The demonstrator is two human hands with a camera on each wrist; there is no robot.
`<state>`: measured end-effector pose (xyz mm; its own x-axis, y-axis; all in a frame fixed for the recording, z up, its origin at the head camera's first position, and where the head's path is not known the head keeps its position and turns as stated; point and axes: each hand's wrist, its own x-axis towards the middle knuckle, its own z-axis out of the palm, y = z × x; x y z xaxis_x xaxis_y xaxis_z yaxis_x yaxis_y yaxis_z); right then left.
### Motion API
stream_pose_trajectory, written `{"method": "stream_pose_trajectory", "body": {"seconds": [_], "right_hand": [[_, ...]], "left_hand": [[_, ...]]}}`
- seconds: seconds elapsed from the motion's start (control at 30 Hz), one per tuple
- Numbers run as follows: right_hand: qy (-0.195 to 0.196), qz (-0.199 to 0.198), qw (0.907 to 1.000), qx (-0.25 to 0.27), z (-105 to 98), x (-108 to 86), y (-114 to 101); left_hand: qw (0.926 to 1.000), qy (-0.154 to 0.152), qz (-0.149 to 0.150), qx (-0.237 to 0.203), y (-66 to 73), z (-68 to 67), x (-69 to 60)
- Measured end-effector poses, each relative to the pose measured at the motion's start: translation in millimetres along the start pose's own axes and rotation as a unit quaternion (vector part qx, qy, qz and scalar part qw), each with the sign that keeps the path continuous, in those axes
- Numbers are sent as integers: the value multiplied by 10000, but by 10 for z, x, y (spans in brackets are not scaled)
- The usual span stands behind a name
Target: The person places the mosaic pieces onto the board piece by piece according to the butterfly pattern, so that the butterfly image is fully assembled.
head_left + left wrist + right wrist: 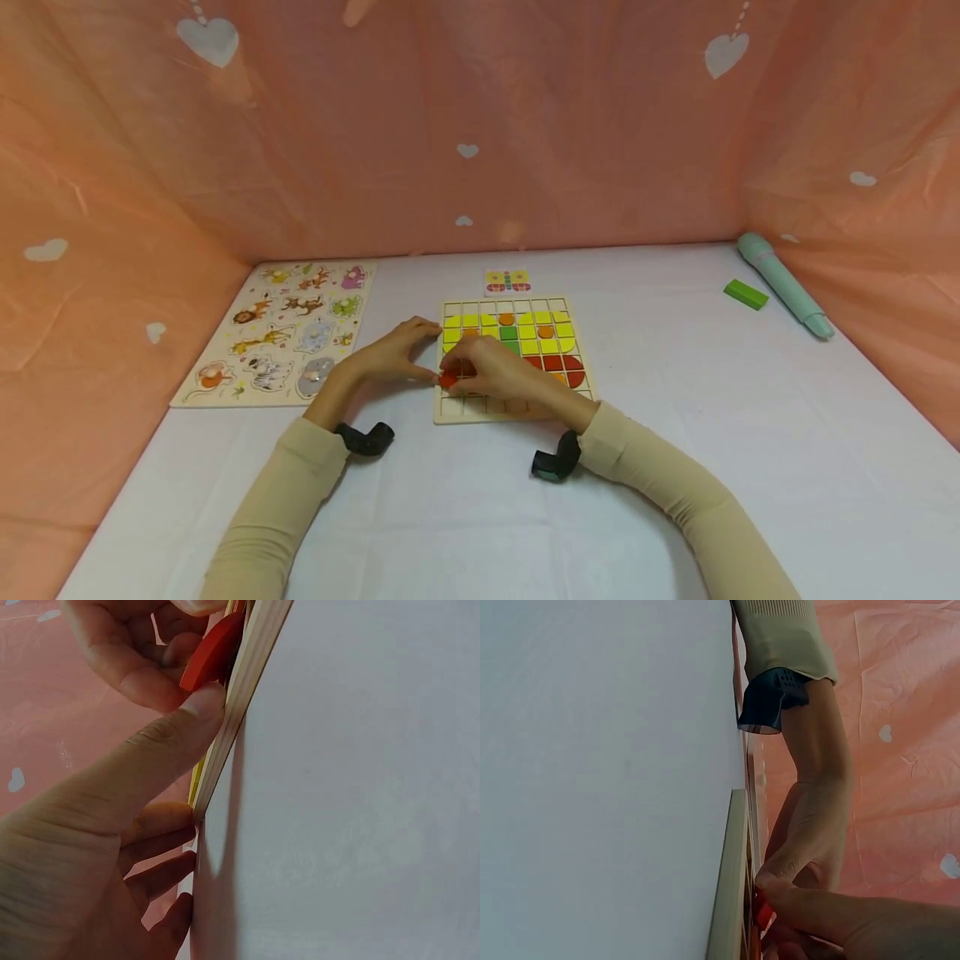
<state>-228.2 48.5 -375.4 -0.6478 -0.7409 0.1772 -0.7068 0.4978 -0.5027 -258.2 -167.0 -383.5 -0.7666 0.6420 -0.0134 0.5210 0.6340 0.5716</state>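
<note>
My right hand [497,367] pinches a red quarter-round wooden tile [447,379] at the left edge of the square grid board [450,408]. In the left wrist view the tile [213,652] stands tilted above the board's rim [244,690]. My left hand [386,354] lies along the board's left side, its fingers fairly straight against the rim. Its thumb tip touches the lower end of the tile. Yellow tiles [558,331], green tiles [509,333], orange round tiles [545,332] and red tiles [553,363] sit in the grid. My right hand hides part of the board.
Behind the board lies a small pattern card [507,282]. An animal puzzle board [251,350] is at the left. Toward the far right are a green block [746,294] and a mint microphone-shaped object [786,287]. Pink cloth [600,150] hangs around the white table [450,517].
</note>
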Motion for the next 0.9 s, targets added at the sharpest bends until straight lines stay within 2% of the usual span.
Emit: {"method": "stream_pose_trajectory", "body": {"seconds": [0.17,0.5,0.9], "right_hand": [[-182,-200,9996,47,7,7,6],[-152,-248,9994,-171,16,7,32],[-132,-174,9997,60,19,4,45]], "left_hand": [[10000,21,-6,-42,-14,3,1],[10000,44,-7,-34,-11,4,2],[10000,46,-36,-73,-17,10,2]]}}
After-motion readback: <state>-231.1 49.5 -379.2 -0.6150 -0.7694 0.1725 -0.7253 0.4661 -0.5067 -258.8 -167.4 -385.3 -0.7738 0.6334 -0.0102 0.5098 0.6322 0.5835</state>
